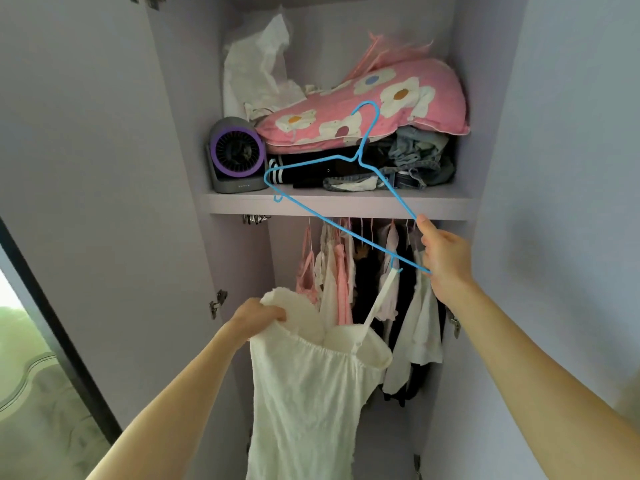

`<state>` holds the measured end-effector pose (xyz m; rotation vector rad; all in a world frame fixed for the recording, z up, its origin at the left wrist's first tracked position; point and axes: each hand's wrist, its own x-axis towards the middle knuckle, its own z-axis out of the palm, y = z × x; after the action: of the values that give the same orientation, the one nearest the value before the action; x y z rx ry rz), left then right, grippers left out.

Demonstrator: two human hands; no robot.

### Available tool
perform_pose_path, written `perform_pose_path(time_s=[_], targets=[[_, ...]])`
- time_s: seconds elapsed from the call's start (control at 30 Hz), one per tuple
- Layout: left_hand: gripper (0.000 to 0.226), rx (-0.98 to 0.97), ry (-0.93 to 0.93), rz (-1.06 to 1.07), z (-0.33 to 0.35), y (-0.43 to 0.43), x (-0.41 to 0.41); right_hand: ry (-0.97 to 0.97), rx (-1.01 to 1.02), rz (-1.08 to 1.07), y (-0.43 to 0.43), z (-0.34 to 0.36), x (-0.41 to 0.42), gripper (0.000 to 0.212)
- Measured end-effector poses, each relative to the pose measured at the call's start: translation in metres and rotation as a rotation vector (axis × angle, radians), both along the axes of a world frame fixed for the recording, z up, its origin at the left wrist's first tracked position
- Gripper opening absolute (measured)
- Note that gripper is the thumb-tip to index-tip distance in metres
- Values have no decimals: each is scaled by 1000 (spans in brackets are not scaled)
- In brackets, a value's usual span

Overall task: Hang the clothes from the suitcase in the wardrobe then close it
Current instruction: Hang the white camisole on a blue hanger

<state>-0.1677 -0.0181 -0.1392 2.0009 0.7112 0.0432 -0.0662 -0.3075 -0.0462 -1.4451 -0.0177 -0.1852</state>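
While left hand (258, 317) grips dress (311, 393), right hand (446, 258) seemingly pinches hanger (356, 158)

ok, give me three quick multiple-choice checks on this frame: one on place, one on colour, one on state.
1. Where is the fan?
A. left end of the shelf
B. wardrobe floor
C. on the rail

2. What colour is the hanger?
A. pink
B. blue
C. white

3. How is the white dress on the hanger?
A. both straps on
B. one strap hooked
C. not touching

Answers:
1 A, it stands on the shelf beside the pink pillow.
2 B, the wire held by the right hand is blue.
3 B, one strap hangs from the hanger; the left hand holds the other side.
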Motion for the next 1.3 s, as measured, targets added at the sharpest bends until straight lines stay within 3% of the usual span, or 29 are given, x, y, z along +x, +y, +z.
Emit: perform_pose_path(time_s=[0.1, 0.23, 0.37, 0.47, 0.73, 0.8, 0.93, 1.03, 1.13, 1.3], targets=[[35, -118, -80, -14, 8, 12, 0, -3, -17, 6, 1, -2, 3, 46], [52, -40, -15, -164, 17, 19, -2, 0, 4, -1, 3, -2, 3, 36], [62, -23, 65, -290, 21, 20, -4, -5, 35, -6, 4, -1, 4, 41], [50, -62, 95, -302, 25, 20, -4, -16, 26, -5, 3, 0, 3, 37], [41, -126, 236, -281, 21, 16, -7, -3, 18, -52, -3, -1, -5, 60], [43, -66, 211, -279, 14, 15, -4, -6, 13, -54, -4, 0, -7, 59], [46, -134, 131, -293, 3, 11, -4, 0, -4, -34, -4, 2, -8, 36], [40, -122, 98, -323, 3, 9, -2, 2, -10, -47, -5, 1, -8, 41], [34, -130, 57, -259, 2, 8, -1, -3, 3, -54, -6, -2, -7, 59], [34, -124, 47, -233, -2, 11, 0, 1, 3, -43, -7, -5, -8, 46]])
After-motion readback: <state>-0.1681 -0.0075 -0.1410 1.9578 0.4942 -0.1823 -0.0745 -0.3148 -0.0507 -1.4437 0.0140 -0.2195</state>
